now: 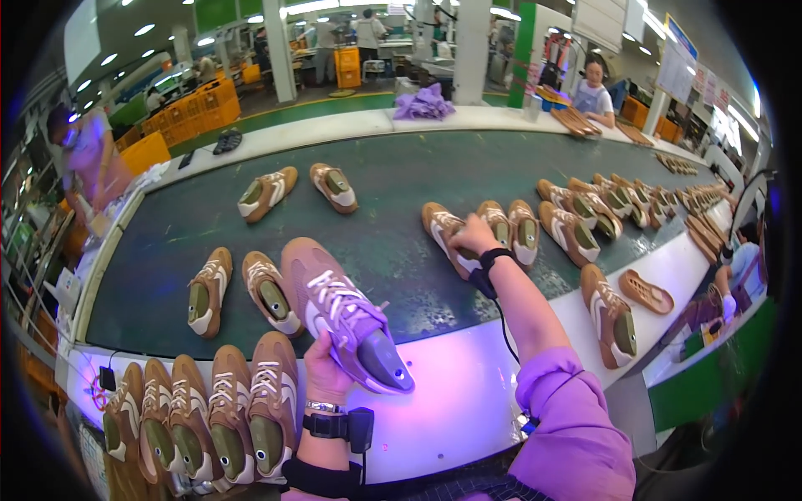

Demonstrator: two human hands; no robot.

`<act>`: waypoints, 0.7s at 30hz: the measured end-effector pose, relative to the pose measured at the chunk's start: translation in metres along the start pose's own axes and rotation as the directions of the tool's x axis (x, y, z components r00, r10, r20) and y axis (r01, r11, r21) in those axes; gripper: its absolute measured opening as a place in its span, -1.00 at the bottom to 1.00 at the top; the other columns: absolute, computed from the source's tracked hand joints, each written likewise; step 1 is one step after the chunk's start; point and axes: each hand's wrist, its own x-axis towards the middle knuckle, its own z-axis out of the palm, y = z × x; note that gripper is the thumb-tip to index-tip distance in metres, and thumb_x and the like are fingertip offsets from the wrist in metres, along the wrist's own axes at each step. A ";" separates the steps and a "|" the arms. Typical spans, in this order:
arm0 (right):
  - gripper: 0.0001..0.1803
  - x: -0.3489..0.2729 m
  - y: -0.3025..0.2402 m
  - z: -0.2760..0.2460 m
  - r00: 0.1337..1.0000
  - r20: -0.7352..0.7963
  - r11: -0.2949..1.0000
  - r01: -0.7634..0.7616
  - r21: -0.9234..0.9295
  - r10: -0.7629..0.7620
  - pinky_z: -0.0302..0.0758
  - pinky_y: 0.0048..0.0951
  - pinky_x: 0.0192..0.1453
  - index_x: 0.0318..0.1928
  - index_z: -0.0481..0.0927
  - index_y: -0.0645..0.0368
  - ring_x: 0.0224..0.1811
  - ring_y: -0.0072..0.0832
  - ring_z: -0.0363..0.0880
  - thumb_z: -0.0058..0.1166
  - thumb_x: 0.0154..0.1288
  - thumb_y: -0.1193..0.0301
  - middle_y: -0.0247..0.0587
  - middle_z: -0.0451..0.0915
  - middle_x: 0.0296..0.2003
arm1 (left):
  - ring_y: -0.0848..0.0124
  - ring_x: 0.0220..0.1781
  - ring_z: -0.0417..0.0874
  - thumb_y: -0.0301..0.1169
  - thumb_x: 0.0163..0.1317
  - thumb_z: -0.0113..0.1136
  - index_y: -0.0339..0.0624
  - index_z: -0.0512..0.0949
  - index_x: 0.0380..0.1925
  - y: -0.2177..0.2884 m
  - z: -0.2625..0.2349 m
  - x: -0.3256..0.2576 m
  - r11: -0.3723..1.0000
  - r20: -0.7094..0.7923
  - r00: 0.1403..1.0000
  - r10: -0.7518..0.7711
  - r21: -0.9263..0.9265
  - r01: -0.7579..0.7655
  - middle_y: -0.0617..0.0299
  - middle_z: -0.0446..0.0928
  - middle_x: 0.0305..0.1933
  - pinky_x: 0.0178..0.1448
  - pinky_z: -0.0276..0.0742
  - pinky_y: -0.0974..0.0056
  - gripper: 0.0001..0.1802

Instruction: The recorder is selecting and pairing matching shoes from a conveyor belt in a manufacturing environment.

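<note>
In my left hand (327, 367) is a tan sneaker (338, 309) with white laces and a shoe last inside, raised above the white table edge under violet light. My fingers wrap its side near the heel. My right hand (476, 236) reaches over the dark green conveyor belt (376, 234) and is closed on another tan sneaker (441, 224), gripping around its opening; that shoe rests on the belt. Just right of it stand two more sneakers (524, 230). Left of my held shoe, a pair of sneakers (269, 292) lies on the belt.
Several sneakers (221, 409) stand in a row at the lower left. Many more sneakers (618, 200) line the belt's right side. A single sneaker (608, 317) and a loose sole (646, 291) lie on the right ledge. Co-workers (595, 88) sit or stand around the belt.
</note>
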 end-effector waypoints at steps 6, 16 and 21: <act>-0.32 0.014 0.029 -0.001 0.976 0.181 0.979 -0.150 0.135 0.124 0.53 -0.35 -0.07 -0.21 0.60 0.48 -0.20 -0.20 0.65 0.41 -0.32 0.16 0.09 0.64 -0.28 | 0.13 0.23 0.43 -0.27 -0.03 0.34 -0.31 0.21 0.25 0.000 -0.008 -0.002 0.994 0.018 0.994 -0.109 0.035 0.108 0.02 0.40 0.19 0.37 0.27 0.05 -0.16; -0.51 -0.141 -0.050 -0.025 0.966 0.155 0.171 -0.120 0.978 -0.209 0.51 -0.43 -0.01 0.03 0.38 0.30 -0.13 -0.44 0.57 0.17 0.15 0.31 -0.12 0.52 -0.09 | 0.19 0.17 0.49 -0.34 -0.14 0.35 -0.33 0.22 0.24 -0.004 -0.018 -0.003 0.984 0.105 0.980 -0.172 0.074 0.164 0.06 0.45 0.12 0.30 0.35 0.12 -0.12; -0.13 -0.205 -0.061 -0.021 0.920 0.143 0.095 -0.116 0.989 -0.365 0.40 -0.36 0.19 0.18 0.22 0.28 0.14 -0.36 0.42 0.31 -0.06 0.09 -0.05 0.38 0.09 | 0.12 0.09 0.55 -0.33 -0.27 0.34 -0.38 0.28 0.20 -0.009 0.000 -0.009 0.972 0.080 0.983 -0.166 0.178 0.150 -0.01 0.49 0.08 0.23 0.44 0.06 -0.10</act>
